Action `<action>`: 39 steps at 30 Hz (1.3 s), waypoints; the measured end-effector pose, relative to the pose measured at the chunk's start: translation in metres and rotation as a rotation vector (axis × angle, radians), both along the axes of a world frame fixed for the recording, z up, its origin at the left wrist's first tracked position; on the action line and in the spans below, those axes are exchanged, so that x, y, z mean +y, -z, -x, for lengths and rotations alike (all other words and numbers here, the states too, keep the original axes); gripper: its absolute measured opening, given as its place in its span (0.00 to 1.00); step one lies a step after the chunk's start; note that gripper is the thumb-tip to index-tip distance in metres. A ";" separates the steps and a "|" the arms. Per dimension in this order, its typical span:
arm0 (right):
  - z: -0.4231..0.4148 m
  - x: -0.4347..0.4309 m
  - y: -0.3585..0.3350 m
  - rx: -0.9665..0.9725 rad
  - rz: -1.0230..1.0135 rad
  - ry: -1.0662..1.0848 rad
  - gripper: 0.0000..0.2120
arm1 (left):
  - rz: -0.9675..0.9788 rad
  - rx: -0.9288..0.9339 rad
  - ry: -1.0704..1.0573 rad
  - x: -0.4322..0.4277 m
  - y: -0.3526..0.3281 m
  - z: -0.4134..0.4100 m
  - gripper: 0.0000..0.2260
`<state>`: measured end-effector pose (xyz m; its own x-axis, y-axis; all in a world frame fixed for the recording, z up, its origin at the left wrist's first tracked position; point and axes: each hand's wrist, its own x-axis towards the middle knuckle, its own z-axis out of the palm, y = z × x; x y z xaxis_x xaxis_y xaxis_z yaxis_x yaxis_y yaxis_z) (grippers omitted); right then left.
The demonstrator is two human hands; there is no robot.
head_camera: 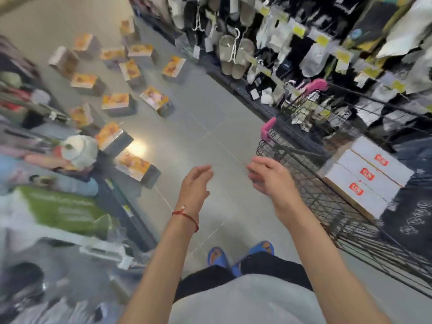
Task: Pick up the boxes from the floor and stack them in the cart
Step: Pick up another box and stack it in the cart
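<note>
Several orange-and-grey boxes lie scattered on the grey floor at the upper left; the nearest box (pixel 138 166) sits left of my hands. A black wire cart (pixel 311 183) with pink handle stands at the right, and three white boxes (pixel 364 176) with red labels lie side by side inside it. My left hand (pixel 195 185) and my right hand (pixel 268 176) hover empty over the floor between the boxes and the cart, fingers relaxed and slightly curled. The right hand is close to the cart's near wall.
Shelves of hanging slippers and socks (pixel 238 54) line the right side behind the cart. A low shelf with packaged goods (pixel 58 206) runs along the left. Open aisle floor (pixel 210 127) stretches ahead. My feet in blue sandals (pixel 240 256) stand below.
</note>
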<state>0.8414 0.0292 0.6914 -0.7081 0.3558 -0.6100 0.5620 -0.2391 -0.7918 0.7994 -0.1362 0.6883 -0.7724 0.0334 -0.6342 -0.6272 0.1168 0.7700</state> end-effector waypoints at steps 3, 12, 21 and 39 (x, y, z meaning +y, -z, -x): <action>0.020 -0.045 0.002 0.006 0.024 -0.088 0.07 | 0.001 0.004 -0.083 -0.045 0.006 0.009 0.08; 0.114 -0.130 0.008 -0.035 0.050 -0.343 0.08 | -0.003 -0.059 -0.276 -0.127 0.028 0.075 0.08; 0.283 -0.168 0.018 -0.080 0.077 -0.589 0.13 | -0.026 -0.103 -0.568 -0.162 0.031 0.205 0.13; 0.483 -0.331 0.079 -0.271 0.073 -0.695 0.09 | -0.015 -0.252 -0.693 -0.334 0.073 0.373 0.06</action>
